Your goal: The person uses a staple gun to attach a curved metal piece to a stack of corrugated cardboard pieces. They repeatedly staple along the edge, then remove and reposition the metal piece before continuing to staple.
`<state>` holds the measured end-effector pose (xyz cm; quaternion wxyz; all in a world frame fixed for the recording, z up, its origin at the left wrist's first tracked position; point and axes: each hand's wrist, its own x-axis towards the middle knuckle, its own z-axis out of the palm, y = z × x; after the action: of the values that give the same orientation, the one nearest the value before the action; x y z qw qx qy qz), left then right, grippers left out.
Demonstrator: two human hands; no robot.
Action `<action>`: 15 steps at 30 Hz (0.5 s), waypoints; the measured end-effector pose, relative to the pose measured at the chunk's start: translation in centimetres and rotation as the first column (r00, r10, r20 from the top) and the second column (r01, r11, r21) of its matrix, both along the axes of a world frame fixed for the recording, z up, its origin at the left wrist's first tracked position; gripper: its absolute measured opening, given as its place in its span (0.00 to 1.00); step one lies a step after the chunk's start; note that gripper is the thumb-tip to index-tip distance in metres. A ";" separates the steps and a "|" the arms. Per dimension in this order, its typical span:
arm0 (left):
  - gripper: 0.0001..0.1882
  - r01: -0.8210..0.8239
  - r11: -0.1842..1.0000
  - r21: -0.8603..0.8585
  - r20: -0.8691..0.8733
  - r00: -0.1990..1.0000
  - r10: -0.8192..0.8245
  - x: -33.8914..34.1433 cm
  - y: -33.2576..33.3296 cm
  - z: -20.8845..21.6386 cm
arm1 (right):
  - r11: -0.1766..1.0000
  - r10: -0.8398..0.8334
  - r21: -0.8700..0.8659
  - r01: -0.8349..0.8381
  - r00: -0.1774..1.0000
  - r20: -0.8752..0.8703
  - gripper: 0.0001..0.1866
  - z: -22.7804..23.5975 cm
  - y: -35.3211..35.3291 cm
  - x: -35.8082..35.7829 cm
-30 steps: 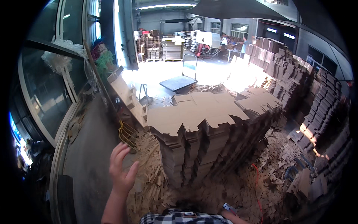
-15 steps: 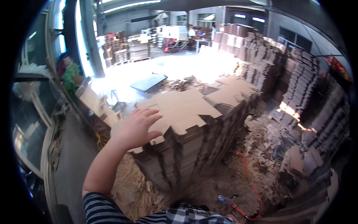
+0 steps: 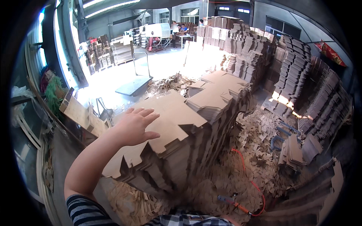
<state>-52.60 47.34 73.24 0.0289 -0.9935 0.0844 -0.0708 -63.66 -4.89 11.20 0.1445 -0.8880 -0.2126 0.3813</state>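
Observation:
My left hand (image 3: 137, 126) reaches over the near end of a tall stack of brown die-cut cardboard sheets (image 3: 166, 111). Its fingers are stretched out and the thumb stands apart, with nothing held. Whether the palm touches the top sheet, I cannot tell. Notches and slots run down the stack's near side. At the lower edge, a strip of skin (image 3: 229, 219) beside my checked clothing may belong to my right arm; the fingers there are hidden. Just above it is a hand tool (image 3: 234, 203) with a grey-blue body and an orange part, joined to a red hose (image 3: 260, 192).
Cardboard scraps (image 3: 260, 132) litter the floor around the stack. Tall cardboard piles (image 3: 294, 71) line the right side. Behind the stack stands a flat platform trolley (image 3: 134, 85); a wooden crate (image 3: 81, 115) is at the left. People (image 3: 183, 28) are at a far table.
The view has swung, so the stack and the room sit further left and higher. My left hand stays open above the stack, slightly further left in the picture.

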 end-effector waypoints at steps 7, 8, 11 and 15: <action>0.36 -0.137 0.990 0.011 -0.023 0.990 0.137 4.6 -1.7 -1.7 | 0.981 0.192 -0.043 -0.189 0.978 0.084 0.19 5.2 -0.7 12.2; 0.36 -0.172 0.985 0.006 -0.039 0.984 0.172 4.7 -1.8 -1.9 | 0.973 0.232 -0.017 -0.231 0.966 0.113 0.19 9.1 0.3 14.0; 0.36 -0.238 0.970 -0.040 -0.051 0.970 0.236 4.7 -2.8 -2.0 | 0.996 0.067 0.032 -0.080 0.954 0.292 0.20 26.2 4.4 19.5; 0.36 -0.272 0.959 -0.077 -0.021 0.962 0.272 3.7 -3.9 -1.1 | 0.864 -0.207 0.493 -0.100 0.823 0.529 0.18 35.3 6.7 24.5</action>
<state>-48.93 43.47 72.15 -0.0017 -0.9964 -0.0557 -0.0644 -39.20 1.82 46.51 0.3108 -0.8977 -0.3111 0.0281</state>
